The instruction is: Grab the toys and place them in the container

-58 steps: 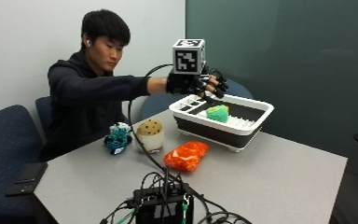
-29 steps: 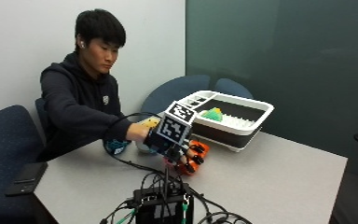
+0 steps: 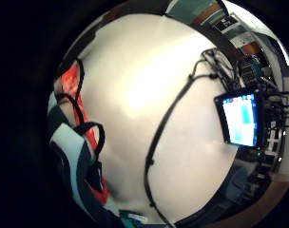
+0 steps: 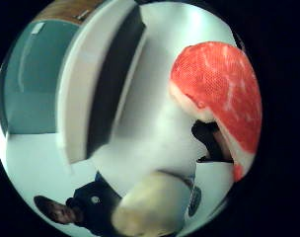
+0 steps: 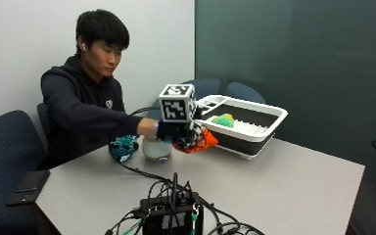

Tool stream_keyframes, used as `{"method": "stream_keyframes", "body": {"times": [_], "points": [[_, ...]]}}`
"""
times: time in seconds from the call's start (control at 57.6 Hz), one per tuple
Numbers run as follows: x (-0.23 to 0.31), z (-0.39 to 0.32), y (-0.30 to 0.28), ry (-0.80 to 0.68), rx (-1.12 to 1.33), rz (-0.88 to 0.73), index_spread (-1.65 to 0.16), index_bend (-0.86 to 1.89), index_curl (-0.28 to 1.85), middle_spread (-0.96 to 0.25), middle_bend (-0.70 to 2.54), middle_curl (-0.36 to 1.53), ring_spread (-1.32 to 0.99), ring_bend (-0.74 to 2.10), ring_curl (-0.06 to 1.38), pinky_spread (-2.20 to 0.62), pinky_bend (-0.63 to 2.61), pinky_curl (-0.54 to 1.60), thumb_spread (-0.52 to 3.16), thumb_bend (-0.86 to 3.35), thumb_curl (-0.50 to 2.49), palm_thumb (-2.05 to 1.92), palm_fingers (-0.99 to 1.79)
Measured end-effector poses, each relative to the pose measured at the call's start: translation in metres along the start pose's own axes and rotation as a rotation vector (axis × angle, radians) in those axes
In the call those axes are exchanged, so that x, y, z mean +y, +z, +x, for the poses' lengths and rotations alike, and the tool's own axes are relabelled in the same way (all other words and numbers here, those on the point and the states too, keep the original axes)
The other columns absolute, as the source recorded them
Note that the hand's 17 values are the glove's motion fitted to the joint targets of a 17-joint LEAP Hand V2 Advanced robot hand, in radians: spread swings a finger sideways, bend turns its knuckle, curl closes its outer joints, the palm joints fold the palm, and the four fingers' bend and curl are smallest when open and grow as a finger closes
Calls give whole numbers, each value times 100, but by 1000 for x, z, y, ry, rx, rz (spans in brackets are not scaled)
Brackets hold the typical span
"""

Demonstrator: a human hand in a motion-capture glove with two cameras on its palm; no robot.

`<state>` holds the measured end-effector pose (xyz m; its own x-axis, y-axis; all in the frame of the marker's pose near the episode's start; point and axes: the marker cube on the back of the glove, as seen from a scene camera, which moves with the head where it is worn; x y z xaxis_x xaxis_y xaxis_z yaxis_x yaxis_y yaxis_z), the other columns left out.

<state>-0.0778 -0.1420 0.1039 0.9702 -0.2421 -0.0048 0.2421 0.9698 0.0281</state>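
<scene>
Right hand: the gloved right hand [image 5: 183, 134] is raised above the table [image 5: 292, 181], between the person and the container [image 5: 266, 128].
Fingers: curled round the orange-red toy [image 5: 201, 140]; the thumb-side palm view shows the same toy [image 4: 224, 89] close against the palm, marbled red and white.
Orange-red toy: held clear of the table surface, just beside the container's near wall, not yet inside it.
Container: white tub with a dark inner wall, standing on the table's far side; a green and yellow toy [image 5: 223, 120] lies in it.
Cream toy: the rounded cream toy [image 5: 156, 148] stands on the table below the hand.
Teal toy: the teal toy [image 5: 123, 147] sits just beside the cream one, nearer the person.
Foreground: a black device [image 5: 172, 218] with cables rests at the near table edge; a phone [image 5: 26, 186] lies at the left edge.
</scene>
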Motion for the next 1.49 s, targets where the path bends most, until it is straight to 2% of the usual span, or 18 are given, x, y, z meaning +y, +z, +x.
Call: {"method": "stream_keyframes", "body": {"times": [0.208, 0.313, 0.399, 0.469, 0.556, 0.573, 0.66, 0.677, 0.695, 0.834, 0.92, 0.972, 1.042, 1.164, 1.233, 1.32, 1.407, 1.493], "points": [[-20, -53, -105, -31, -54, 220, -56, 61, 15, -30, 112, 92, -36, 145, 67, -38, 134, 48, 107, 20, 82, 72, 111], [-62, -62, -158, -13, -265, 286, -62, 76, 19, -32, 117, 99, -37, 149, 70, -39, 136, 51, 100, 20, 90, 71, 108], [-81, -125, -147, -65, -205, 338, -66, 85, 22, -33, 120, 103, -37, 152, 72, -39, 139, 54, 94, 20, 97, 70, 103], [-101, -159, -131, -80, -179, 307, -68, 89, 25, -34, 118, 106, -37, 153, 74, -39, 142, 56, 90, 18, 101, 66, 93], [-119, -200, -100, -88, -100, 234, -67, 81, 25, -34, 109, 106, -37, 147, 75, -39, 148, 59, 85, 15, 104, 63, 63], [-121, -204, -95, -87, -88, 212, -63, 68, 21, -33, 98, 104, -36, 142, 73, -38, 150, 58, 86, 14, 103, 63, 39], [-124, -216, -79, -127, -45, 98, -44, 53, 22, -28, 70, 93, -32, 130, 68, -34, 153, 57, 110, 9, 93, 48, -1], [-122, -216, -78, -141, -43, 87, -39, 53, 23, -23, 56, 88, -27, 110, 63, -28, 149, 56, 111, 3, 88, 40, -40], [-121, -215, -77, -149, -36, 80, -36, 52, 23, -21, 49, 86, -24, 100, 60, -24, 146, 54, 112, -1, 85, 35, -51], [-98, -194, -81, -179, 16, 54, -24, 35, 22, -9, 22, 70, -12, 61, 43, -12, 130, 44, 120, -4, 69, 21, -36], [-75, -148, -91, -170, 191, 33, -22, 26, 23, -5, 14, 63, -8, 50, 38, -8, 121, 40, 123, -3, 62, 17, -27], [-55, -139, -100, -125, 73, 3, -21, 23, 25, -3, 13, 60, -7, 45, 36, -6, 117, 38, 125, -3, 58, 16, -25], [-38, -93, -124, 5, -82, -31, -21, 19, 26, -1, 12, 56, -5, 40, 34, -5, 112, 36, 126, -2, 54, 14, -22], [28, -78, -121, -140, -41, -62, -20, 15, 28, 0, 12, 50, -3, 35, 33, -3, 108, 33, 127, -2, 49, 13, -19], [51, -52, -123, -121, -89, -63, -20, 15, 28, 1, 13, 47, -3, 33, 32, -2, 107, 32, 127, -2, 46, 13, -17], [73, -25, -113, -86, -105, -88, -20, 14, 29, 1, 14, 44, -2, 32, 32, -2, 106, 31, 128, -1, 44, 13, -15], [110, -33, -70, -128, -1, -152, -21, 14, 29, 1, 14, 41, -1, 32, 32, -2, 105, 30, 128, -1, 42, 14, -14], [113, -9, -43, -54, -4, -259, -23, 13, 29, 1, 13, 39, 0, 31, 32, -1, 112, 31, 126, -2, 40, 13, -12]]}}
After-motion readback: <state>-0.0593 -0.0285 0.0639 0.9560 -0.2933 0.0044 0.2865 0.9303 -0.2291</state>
